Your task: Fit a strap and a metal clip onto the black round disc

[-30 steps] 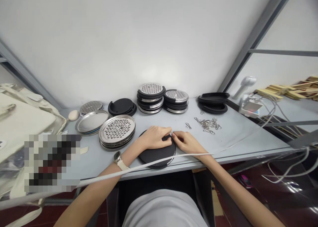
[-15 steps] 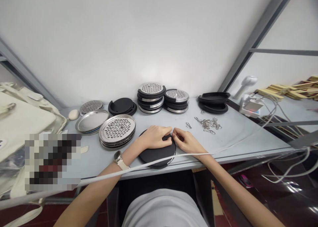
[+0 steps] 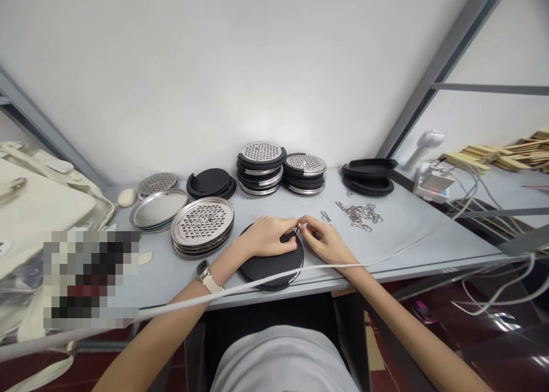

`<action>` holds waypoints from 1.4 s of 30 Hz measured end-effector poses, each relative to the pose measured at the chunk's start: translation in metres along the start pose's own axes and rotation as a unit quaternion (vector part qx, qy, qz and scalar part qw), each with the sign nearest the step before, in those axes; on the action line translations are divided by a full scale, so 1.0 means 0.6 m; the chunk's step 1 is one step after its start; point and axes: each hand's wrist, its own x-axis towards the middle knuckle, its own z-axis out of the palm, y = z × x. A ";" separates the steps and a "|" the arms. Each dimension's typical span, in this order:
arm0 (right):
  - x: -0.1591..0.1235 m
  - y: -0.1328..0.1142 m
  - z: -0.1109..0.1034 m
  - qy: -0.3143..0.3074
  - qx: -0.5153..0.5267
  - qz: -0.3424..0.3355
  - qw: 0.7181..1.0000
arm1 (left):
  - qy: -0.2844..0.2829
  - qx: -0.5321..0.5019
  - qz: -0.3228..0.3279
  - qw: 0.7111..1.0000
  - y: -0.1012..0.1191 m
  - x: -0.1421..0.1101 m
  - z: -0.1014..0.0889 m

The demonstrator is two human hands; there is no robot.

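Observation:
A round black disc with a shiny metal edge on its right lies at the table's front. My left hand rests on its upper part, fingers curled round the rim. Close beside it, my right hand pinches a small metal clip at the disc's upper right edge, mostly covered by fingertips. Similar wire clips lie in a loose pile to the right, with a single clip apart from them. On the left is a stack of round metal grater plates.
Stacks of black-rimmed graters stand by the wall, with black holders to their left and more black holders at right. Plain metal discs lie on the left. A white cable crosses in front of my arms.
My right hand's fingertips have shifted slightly up at the disc's edge, the fingers lifting a little. My left hand and the disc stay in place.

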 end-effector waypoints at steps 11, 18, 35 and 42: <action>0.000 -0.004 -0.003 0.036 0.003 0.000 0.999 | -0.001 0.001 -0.003 1.000 0.000 0.001 0.002; 0.001 0.005 0.006 -0.012 -0.021 0.016 1.000 | 0.003 0.002 -0.004 1.000 0.000 0.001 0.001; 0.006 0.002 0.008 -0.053 -0.095 0.001 0.994 | 0.002 0.004 -0.006 1.000 0.000 0.001 0.002; 0.007 0.000 0.005 -0.066 -0.082 -0.001 0.994 | -0.001 -0.003 0.000 1.000 0.001 0.000 -0.001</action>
